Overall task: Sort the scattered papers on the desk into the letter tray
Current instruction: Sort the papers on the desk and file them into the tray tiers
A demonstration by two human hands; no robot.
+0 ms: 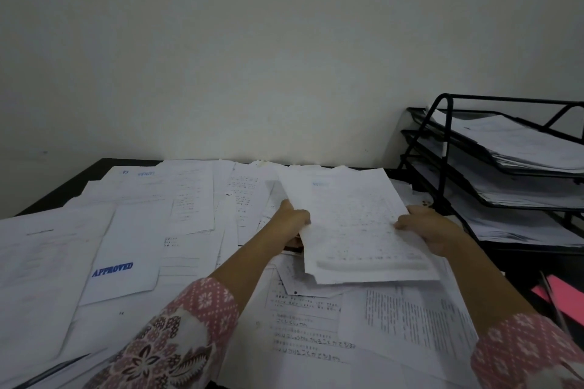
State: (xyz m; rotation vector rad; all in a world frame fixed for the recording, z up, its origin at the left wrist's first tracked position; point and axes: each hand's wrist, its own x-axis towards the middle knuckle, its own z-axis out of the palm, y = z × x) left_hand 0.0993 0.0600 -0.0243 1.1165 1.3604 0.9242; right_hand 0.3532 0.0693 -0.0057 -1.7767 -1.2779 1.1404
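I hold a printed sheet [354, 218] with a small blue stamp near its top, lifted a little above the desk. My left hand [292, 218] pinches its left edge and my right hand [429, 227] grips its right edge, thumb on top. Many white papers [177, 230] lie scattered and overlapping across the dark desk [79, 180]. One of them bears a blue "APPROVED" stamp [112, 268]. The black wire letter tray [442, 148] stands at the right, its three tiers holding stacked papers.
A pink sheet [562, 297] and a dark pen [551, 300] lie on the desk at the right, below the tray. A plain pale wall runs right behind the desk. The desk's back left corner shows bare dark surface.
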